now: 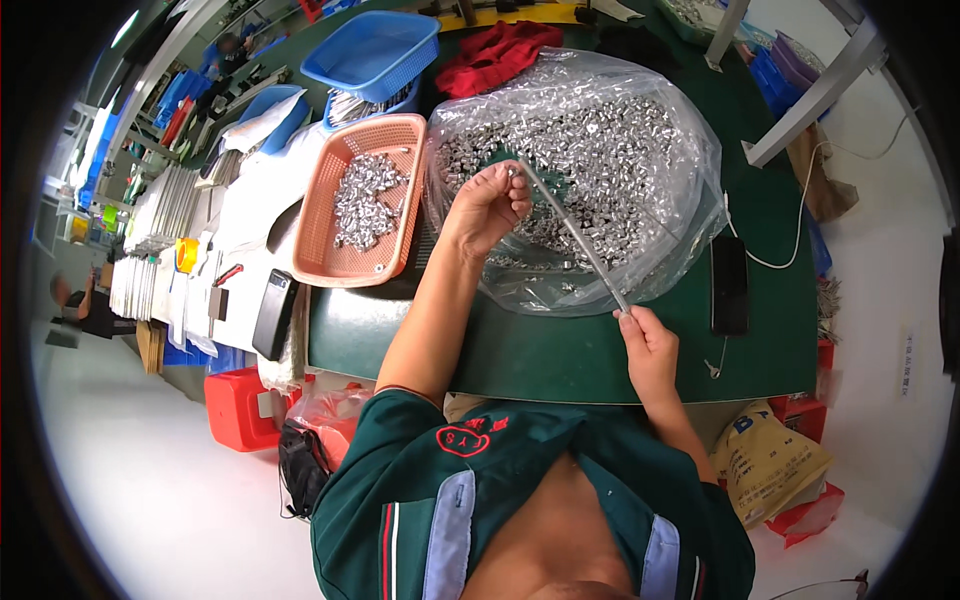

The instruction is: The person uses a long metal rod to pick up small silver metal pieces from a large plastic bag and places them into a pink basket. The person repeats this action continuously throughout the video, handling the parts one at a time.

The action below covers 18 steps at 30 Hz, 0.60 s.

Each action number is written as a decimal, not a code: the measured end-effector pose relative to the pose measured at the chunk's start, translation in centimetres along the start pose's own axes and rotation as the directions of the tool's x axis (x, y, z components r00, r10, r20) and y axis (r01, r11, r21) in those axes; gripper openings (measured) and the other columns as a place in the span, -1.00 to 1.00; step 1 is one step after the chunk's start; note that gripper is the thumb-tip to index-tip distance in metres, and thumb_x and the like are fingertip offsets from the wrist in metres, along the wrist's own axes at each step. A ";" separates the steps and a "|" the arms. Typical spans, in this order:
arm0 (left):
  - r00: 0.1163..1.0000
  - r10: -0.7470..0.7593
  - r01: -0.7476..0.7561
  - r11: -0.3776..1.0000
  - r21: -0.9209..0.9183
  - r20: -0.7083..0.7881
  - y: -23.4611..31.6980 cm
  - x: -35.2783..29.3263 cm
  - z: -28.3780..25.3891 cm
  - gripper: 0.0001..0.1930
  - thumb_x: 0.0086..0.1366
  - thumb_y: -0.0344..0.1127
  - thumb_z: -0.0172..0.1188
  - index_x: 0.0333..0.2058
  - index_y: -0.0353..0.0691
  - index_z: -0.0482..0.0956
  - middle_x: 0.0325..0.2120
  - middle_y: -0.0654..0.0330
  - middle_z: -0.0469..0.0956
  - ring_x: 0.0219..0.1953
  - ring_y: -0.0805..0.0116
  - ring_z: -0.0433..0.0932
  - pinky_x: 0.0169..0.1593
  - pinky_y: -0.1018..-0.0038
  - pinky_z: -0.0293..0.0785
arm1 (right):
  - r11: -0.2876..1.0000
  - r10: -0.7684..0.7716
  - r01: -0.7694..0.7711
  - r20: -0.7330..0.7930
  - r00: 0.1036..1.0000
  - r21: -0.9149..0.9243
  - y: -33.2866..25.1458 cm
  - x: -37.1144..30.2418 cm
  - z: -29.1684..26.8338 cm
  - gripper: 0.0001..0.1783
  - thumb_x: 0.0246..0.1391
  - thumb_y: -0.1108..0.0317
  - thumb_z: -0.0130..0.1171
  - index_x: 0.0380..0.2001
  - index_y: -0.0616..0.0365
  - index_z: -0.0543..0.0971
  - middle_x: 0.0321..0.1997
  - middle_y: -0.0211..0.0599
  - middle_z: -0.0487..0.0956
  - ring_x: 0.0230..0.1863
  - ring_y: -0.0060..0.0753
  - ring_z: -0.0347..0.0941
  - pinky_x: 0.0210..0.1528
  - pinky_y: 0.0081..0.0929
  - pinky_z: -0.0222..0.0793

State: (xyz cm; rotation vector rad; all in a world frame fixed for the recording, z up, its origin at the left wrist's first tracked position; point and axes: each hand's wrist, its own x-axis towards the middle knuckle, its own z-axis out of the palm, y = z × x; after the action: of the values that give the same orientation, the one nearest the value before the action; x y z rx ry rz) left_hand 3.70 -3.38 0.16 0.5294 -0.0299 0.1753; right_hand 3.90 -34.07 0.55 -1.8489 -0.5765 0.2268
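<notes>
My right hand (650, 350) grips the lower end of a long, thin metal rod (572, 232), which slants up to the left over the bag. At the rod's upper tip, my left hand (488, 208) is closed, its thumb and forefinger pinching what looks like a small silvery metal part (513, 171). Below both hands, an opened clear plastic bag (690, 130) is spread on the green table (560, 355), full of small shiny metal parts (600, 140). More such parts lie in the orange plastic basket (312, 215) left of my left hand.
Blue baskets (370, 50) and a red cloth (495, 58) sit behind. A black phone (729, 285) with a white cable lies at the right. Another dark phone (274, 314) rests at the left. A grey metal post (815, 95) rises at the far right.
</notes>
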 end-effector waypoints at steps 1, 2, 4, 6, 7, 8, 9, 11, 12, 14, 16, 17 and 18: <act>1.000 0.012 -0.012 1.000 0.000 0.025 0.2 0.0 -0.4 -0.75 0.27 -0.28 0.18 -0.15 -0.28 0.47 -0.44 0.28 0.44 -0.40 0.49 0.33 -0.30 0.57 0.30 | 1.000 0.004 -0.004 -0.006 1.000 0.025 -0.3 -0.1 -0.1 -0.84 0.18 0.38 0.12 -0.27 0.27 0.55 -0.67 -0.39 0.38 -0.63 -0.68 0.20 -0.55 -0.62 0.19; 1.000 0.013 -0.013 1.000 -0.019 0.025 0.4 -0.2 -0.6 -0.77 0.28 -0.29 0.17 -0.17 -0.29 0.47 -0.43 0.27 0.44 -0.40 0.49 0.34 -0.31 0.56 0.31 | 0.999 0.008 -0.008 -0.013 1.000 0.050 -0.6 -0.2 -0.2 -0.84 0.18 0.38 0.12 -0.27 0.27 0.55 -0.67 -0.37 0.39 -0.64 -0.66 0.21 -0.55 -0.62 0.19; 0.999 0.009 -0.007 0.998 -0.059 0.031 0.6 -0.4 -0.7 -0.81 0.29 -0.31 0.15 -0.20 -0.30 0.48 -0.43 0.24 0.46 -0.41 0.49 0.36 -0.32 0.55 0.32 | 0.999 -0.028 0.030 -0.042 0.999 0.046 -0.9 -0.5 -0.3 -0.84 0.18 0.38 0.12 -0.27 0.27 0.56 -0.66 -0.37 0.40 -0.64 -0.65 0.22 -0.55 -0.61 0.20; 0.999 0.022 -0.023 1.000 -0.014 -0.041 0.4 -0.4 -0.3 -0.82 0.30 -0.31 0.14 -0.21 -0.30 0.49 -0.44 0.25 0.46 -0.43 0.49 0.36 -0.33 0.55 0.31 | 1.000 -0.021 0.021 -0.007 1.000 -0.016 -0.9 -0.5 -0.3 -0.84 0.18 0.38 0.12 -0.27 0.27 0.56 -0.66 -0.37 0.40 -0.64 -0.65 0.22 -0.55 -0.61 0.19; 0.996 0.030 -0.030 1.000 0.010 -0.078 0.3 -0.4 -0.2 -0.82 0.30 -0.32 0.13 -0.21 -0.30 0.49 -0.45 0.25 0.45 -0.43 0.49 0.35 -0.34 0.55 0.31 | 0.997 0.008 -0.005 0.040 0.999 -0.076 -0.6 -0.4 -0.2 -0.84 0.18 0.39 0.12 -0.27 0.27 0.56 -0.66 -0.38 0.39 -0.63 -0.66 0.22 -0.55 -0.62 0.19; 0.996 0.048 -0.045 0.998 0.052 -0.069 0.2 -0.5 -0.4 -0.82 0.31 -0.32 0.13 -0.21 -0.30 0.49 -0.47 0.26 0.45 -0.44 0.49 0.35 -0.34 0.55 0.31 | 0.990 0.039 -0.027 0.086 0.996 -0.137 -0.5 -0.4 -0.1 -0.84 0.18 0.39 0.11 -0.27 0.26 0.56 -0.66 -0.39 0.39 -0.63 -0.67 0.21 -0.55 -0.62 0.18; 0.996 0.066 -0.060 0.994 0.094 -0.057 0.1 -0.4 -0.6 -0.83 0.31 -0.32 0.12 -0.22 -0.30 0.49 -0.48 0.26 0.45 -0.45 0.49 0.35 -0.35 0.54 0.30 | 0.994 0.028 -0.019 0.073 0.997 -0.112 -0.5 -0.4 -0.1 -0.84 0.18 0.39 0.12 -0.27 0.26 0.56 -0.66 -0.39 0.39 -0.63 -0.67 0.22 -0.55 -0.63 0.19; 0.995 0.085 -0.077 0.988 0.134 -0.056 0.2 -0.2 -0.7 -0.83 0.32 -0.32 0.11 -0.22 -0.30 0.49 -0.50 0.27 0.44 -0.46 0.49 0.34 -0.36 0.54 0.29 | 0.998 0.006 -0.003 0.047 0.999 -0.063 -0.5 -0.5 -0.1 -0.84 0.18 0.38 0.12 -0.26 0.26 0.56 -0.66 -0.39 0.39 -0.64 -0.66 0.22 -0.55 -0.63 0.19; 0.993 0.088 -0.078 0.988 0.135 -0.075 0.4 -0.2 -0.4 -0.83 0.32 -0.31 0.11 -0.23 -0.30 0.49 -0.51 0.28 0.44 -0.47 0.49 0.34 -0.37 0.54 0.29 | 0.999 -0.001 0.002 0.038 0.999 -0.035 -0.4 -0.7 0.0 -0.84 0.18 0.38 0.12 -0.26 0.26 0.56 -0.66 -0.39 0.39 -0.64 -0.65 0.22 -0.55 -0.63 0.19; 0.993 0.076 -0.066 0.992 0.103 -0.087 0.4 -0.6 -0.7 -0.83 0.33 -0.30 0.09 -0.23 -0.30 0.49 -0.52 0.28 0.44 -0.48 0.49 0.34 -0.38 0.54 0.29 | 1.000 -0.025 0.025 -0.007 1.000 0.008 -1.1 -0.8 -0.1 -0.84 0.18 0.38 0.12 -0.26 0.26 0.56 -0.66 -0.39 0.40 -0.64 -0.65 0.23 -0.55 -0.63 0.20; 0.997 0.048 -0.045 0.998 0.043 -0.058 0.7 -0.6 -1.0 -0.82 0.34 -0.30 0.08 -0.23 -0.30 0.49 -0.52 0.28 0.44 -0.48 0.49 0.34 -0.38 0.54 0.28 | 0.999 -0.047 0.048 -0.025 0.999 0.016 -1.4 -0.6 -0.3 -0.84 0.18 0.38 0.12 -0.27 0.26 0.56 -0.66 -0.39 0.40 -0.64 -0.65 0.24 -0.54 -0.63 0.20; 0.997 0.055 -0.053 0.997 0.060 -0.047 0.7 -0.6 -1.1 -0.82 0.35 -0.28 0.08 -0.24 -0.30 0.50 -0.52 0.27 0.44 -0.48 0.49 0.34 -0.38 0.55 0.28 | 0.999 -0.051 0.051 -0.015 0.999 0.003 -1.3 -0.5 -0.4 -0.84 0.18 0.38 0.12 -0.26 0.26 0.56 -0.66 -0.38 0.40 -0.63 -0.65 0.25 -0.54 -0.63 0.21; 0.997 0.057 -0.053 0.996 0.066 -0.057 0.7 -0.7 -0.9 -0.82 0.35 -0.28 0.08 -0.25 -0.30 0.50 -0.52 0.27 0.44 -0.48 0.49 0.34 -0.38 0.55 0.28 | 0.999 -0.053 0.053 -0.004 0.999 -0.010 -1.1 -0.5 -0.5 -0.84 0.18 0.38 0.12 -0.26 0.26 0.56 -0.65 -0.38 0.41 -0.63 -0.65 0.25 -0.53 -0.63 0.21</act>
State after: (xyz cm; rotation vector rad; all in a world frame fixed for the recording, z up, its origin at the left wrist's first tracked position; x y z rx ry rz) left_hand 2.91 -2.46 -0.28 0.5879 0.0190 0.2462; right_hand 3.38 -34.44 1.70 -1.8409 -0.6241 0.1849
